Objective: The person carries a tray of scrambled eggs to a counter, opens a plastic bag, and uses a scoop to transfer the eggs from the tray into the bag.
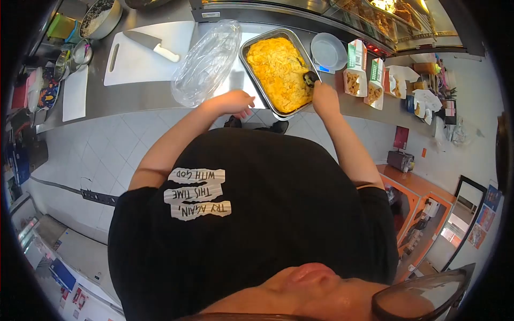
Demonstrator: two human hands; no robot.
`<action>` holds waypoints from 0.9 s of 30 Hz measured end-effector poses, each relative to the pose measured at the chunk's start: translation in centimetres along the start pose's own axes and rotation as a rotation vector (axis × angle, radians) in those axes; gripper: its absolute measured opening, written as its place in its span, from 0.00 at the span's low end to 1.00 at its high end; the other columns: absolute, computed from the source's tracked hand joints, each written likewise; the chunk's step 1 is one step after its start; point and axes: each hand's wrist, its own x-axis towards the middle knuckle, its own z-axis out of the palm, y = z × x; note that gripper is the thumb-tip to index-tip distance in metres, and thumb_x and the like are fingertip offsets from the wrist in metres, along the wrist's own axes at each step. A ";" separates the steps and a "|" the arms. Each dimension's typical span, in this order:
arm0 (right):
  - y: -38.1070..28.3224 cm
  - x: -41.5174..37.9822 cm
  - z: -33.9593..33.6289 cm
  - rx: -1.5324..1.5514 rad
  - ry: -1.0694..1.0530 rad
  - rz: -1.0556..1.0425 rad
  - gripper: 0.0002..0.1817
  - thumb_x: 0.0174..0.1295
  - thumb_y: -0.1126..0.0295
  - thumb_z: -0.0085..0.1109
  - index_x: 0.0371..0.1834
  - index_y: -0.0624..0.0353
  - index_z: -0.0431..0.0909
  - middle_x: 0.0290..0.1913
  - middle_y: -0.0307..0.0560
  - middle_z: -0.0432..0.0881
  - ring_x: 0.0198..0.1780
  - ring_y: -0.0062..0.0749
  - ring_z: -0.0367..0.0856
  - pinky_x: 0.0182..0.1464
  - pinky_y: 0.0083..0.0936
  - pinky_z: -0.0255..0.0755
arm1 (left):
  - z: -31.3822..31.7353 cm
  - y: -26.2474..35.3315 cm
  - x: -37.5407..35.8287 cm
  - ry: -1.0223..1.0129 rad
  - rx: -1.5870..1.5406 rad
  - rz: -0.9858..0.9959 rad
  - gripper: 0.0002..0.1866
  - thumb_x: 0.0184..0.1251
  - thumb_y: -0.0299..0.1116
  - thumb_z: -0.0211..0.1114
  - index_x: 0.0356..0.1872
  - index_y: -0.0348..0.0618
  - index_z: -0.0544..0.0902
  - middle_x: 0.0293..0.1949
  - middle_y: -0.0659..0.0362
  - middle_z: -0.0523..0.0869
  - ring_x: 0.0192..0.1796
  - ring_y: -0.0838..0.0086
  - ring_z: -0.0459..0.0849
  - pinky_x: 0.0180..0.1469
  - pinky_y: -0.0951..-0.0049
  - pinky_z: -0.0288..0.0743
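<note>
A metal baking tray (250,72) of yellow, cheesy-looking baked food (278,67) sits near the counter's front edge. My right hand (325,99) is closed at the tray's right side around a black serving spoon (310,79), its dark head in the food at the right edge. The handle is hidden in my fist. To the left of the tray, my left hand (238,101) hovers at its near corner, fingers apart and holding nothing. A clear plastic bag (208,64) lies just beyond that hand.
A white cutting board (126,67) bears a white-handled knife (155,45). Right of the tray stand a clear round container (329,52) and paper boxes of fried food (354,69). Behind is a glass display case (396,27). A metal pot (101,18) stands far left.
</note>
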 end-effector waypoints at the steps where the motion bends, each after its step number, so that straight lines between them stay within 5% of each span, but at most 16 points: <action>1: -0.6 -0.3 0.7 -0.021 -0.014 0.004 0.08 0.61 0.72 0.46 0.36 0.62 0.76 0.33 0.59 0.82 0.37 0.50 0.83 0.38 0.43 0.77 | 1.5 0.6 1.4 -0.108 0.009 -0.137 0.18 0.70 0.40 0.50 0.47 0.35 0.81 0.37 0.53 0.86 0.33 0.67 0.84 0.38 0.70 0.79; 4: -3.1 -1.2 2.6 -0.027 -0.102 0.019 0.09 0.61 0.72 0.45 0.36 0.62 0.76 0.33 0.59 0.83 0.37 0.51 0.84 0.37 0.43 0.77 | 4.9 -0.7 5.3 0.020 -0.110 -0.054 0.18 0.70 0.40 0.50 0.40 0.37 0.84 0.33 0.53 0.87 0.32 0.67 0.84 0.37 0.68 0.79; 10: -6.2 -3.0 -0.4 0.265 -0.287 0.100 0.14 0.61 0.69 0.44 0.41 0.66 0.77 0.38 0.62 0.83 0.41 0.56 0.83 0.45 0.45 0.75 | 5.2 -0.9 5.9 0.203 0.123 0.127 0.20 0.68 0.39 0.52 0.24 0.39 0.86 0.24 0.53 0.86 0.29 0.65 0.84 0.37 0.64 0.76; 18: -4.4 -1.6 4.6 0.806 -0.192 0.129 0.19 0.58 0.71 0.45 0.49 0.70 0.77 0.44 0.67 0.81 0.47 0.54 0.81 0.51 0.41 0.73 | 6.1 -1.1 6.6 0.220 0.109 0.183 0.18 0.64 0.40 0.55 0.24 0.39 0.86 0.22 0.55 0.85 0.26 0.68 0.83 0.35 0.66 0.77; 21: -3.8 -0.9 6.9 1.113 -0.211 0.284 0.14 0.60 0.73 0.44 0.43 0.66 0.79 0.29 0.44 0.81 0.31 0.30 0.78 0.36 0.25 0.71 | 6.2 -1.5 6.9 0.227 0.036 0.152 0.17 0.59 0.40 0.55 0.22 0.40 0.86 0.24 0.53 0.86 0.28 0.65 0.84 0.37 0.66 0.76; 27: -5.0 1.1 4.3 1.442 -0.340 0.584 0.11 0.63 0.73 0.42 0.40 0.60 0.77 0.21 0.32 0.71 0.18 0.17 0.63 0.21 0.17 0.56 | 6.4 -1.7 7.8 0.262 0.024 0.095 0.18 0.58 0.40 0.56 0.21 0.37 0.85 0.23 0.51 0.86 0.27 0.65 0.84 0.36 0.65 0.77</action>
